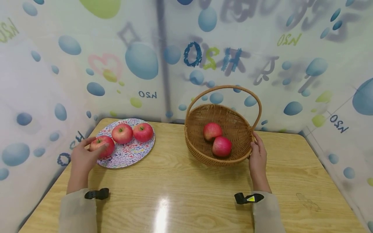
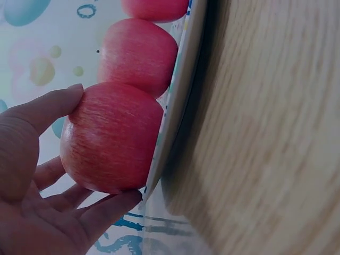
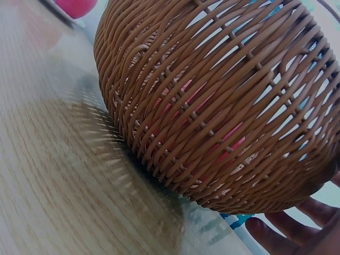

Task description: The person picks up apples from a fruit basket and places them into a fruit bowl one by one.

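Observation:
On the speckled plate (image 1: 135, 154) at the left, my left hand (image 1: 80, 159) grips the nearest red apple (image 1: 108, 145). The left wrist view has the thumb on one side of this apple and fingers round the other, with the apple right at the plate's surface. Two more apples, a middle one (image 1: 122, 133) and a right one (image 1: 143, 132), sit beside it on the plate. To the right, my right hand (image 1: 258, 158) holds the side of a brown wicker basket (image 3: 212, 106), thumb at its rim. Tilted toward me, the basket contains two apples (image 1: 222, 146).
A light wooden table (image 1: 175, 181) carries the plate and basket. Behind it and along both sides hangs a white sheet (image 1: 180, 87) printed with blue and green drops. The basket's tall arched handle (image 1: 227, 86) rises in front of the back sheet.

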Available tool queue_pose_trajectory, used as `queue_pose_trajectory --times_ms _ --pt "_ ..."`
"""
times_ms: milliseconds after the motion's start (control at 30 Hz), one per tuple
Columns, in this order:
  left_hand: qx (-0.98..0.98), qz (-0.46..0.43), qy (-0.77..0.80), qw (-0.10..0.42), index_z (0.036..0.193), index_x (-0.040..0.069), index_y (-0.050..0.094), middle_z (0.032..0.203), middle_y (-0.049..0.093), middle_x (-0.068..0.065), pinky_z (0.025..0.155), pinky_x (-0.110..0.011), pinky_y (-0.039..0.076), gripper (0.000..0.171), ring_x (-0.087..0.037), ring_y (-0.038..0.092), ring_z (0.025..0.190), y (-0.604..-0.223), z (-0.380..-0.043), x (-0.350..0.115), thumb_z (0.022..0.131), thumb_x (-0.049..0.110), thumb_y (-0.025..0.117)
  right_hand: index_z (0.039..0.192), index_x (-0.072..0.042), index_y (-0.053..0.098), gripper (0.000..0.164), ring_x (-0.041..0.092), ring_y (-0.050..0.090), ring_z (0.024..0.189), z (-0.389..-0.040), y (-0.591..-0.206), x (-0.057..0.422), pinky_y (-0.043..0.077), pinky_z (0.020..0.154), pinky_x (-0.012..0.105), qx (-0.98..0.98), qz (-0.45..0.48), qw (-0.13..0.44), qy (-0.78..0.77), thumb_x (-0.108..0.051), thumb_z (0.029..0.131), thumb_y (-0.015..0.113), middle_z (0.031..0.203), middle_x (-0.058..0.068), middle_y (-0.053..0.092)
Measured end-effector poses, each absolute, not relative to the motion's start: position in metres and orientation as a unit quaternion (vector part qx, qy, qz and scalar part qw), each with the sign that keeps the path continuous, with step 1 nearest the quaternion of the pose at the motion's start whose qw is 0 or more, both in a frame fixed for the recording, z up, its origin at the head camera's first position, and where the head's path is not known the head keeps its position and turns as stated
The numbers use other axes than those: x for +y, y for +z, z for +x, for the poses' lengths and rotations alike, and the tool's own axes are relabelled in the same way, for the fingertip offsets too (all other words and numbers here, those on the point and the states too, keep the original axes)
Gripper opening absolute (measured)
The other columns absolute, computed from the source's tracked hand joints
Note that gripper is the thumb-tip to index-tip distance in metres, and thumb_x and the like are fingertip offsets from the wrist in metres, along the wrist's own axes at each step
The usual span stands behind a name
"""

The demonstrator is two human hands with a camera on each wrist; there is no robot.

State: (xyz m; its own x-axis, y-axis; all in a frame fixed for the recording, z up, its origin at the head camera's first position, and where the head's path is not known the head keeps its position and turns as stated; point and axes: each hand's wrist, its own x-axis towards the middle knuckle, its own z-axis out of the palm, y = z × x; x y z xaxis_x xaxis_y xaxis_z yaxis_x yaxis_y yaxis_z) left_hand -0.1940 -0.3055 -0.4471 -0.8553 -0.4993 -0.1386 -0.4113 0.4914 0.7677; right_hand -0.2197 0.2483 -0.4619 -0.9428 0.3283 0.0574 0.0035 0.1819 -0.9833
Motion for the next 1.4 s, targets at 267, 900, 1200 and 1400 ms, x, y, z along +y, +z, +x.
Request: queue_pose_trajectory --times_ms 267,900,1200,1400 --pt "-0.856 0.269 -0.439 0.044 0.161 0.012 0.027 0.164 0.027 -0.025 0.113 -0.06 0.043 0.085 -0.046 0.037 0.141 -0.448 -0.194 -0.305 0.095 0.055 0.061 0.158 -0.034 0.034 0.049 0.034 0.04 0.148 -0.219 -0.462 0.249 0.037 0.117 0.057 -0.754 -0.109 0.126 0.636 -0.03 0.109 0.028 0.166 0.004 0.031" --pt "-0.855 0.281 -0.428 0.089 0.161 0.011 0.027 0.166 0.027 -0.021 0.115 -0.059 0.04 0.079 -0.044 0.036 0.144 -0.454 -0.193 -0.302 0.098 0.049 0.058 0.158 -0.034 0.035 0.048 0.032 0.038 0.149 -0.22 -0.463 0.248 0.036 0.117 0.057 -0.75 -0.105 0.121 0.641 -0.031 0.11 0.028 0.167 0.001 0.029" --pt "-0.858 0.269 -0.428 0.096 0.16 0.01 0.027 0.166 0.027 -0.021 0.116 -0.059 0.039 0.081 -0.044 0.036 0.146 -0.456 -0.196 -0.303 0.098 0.051 0.058 0.158 -0.033 0.035 0.049 0.034 0.04 0.148 -0.22 -0.464 0.249 0.038 0.115 0.058 -0.75 -0.104 0.125 0.642 -0.03 0.11 0.028 0.166 0.006 0.032" --pt "-0.856 0.271 -0.43 0.091 0.161 0.011 0.026 0.165 0.028 -0.021 0.115 -0.059 0.04 0.082 -0.042 0.038 0.143 -0.458 -0.199 -0.304 0.098 0.053 0.057 0.157 -0.032 0.036 0.049 0.036 0.039 0.148 -0.221 -0.465 0.25 0.037 0.115 0.06 -0.75 -0.096 0.132 0.641 -0.028 0.11 0.028 0.166 0.007 0.032"
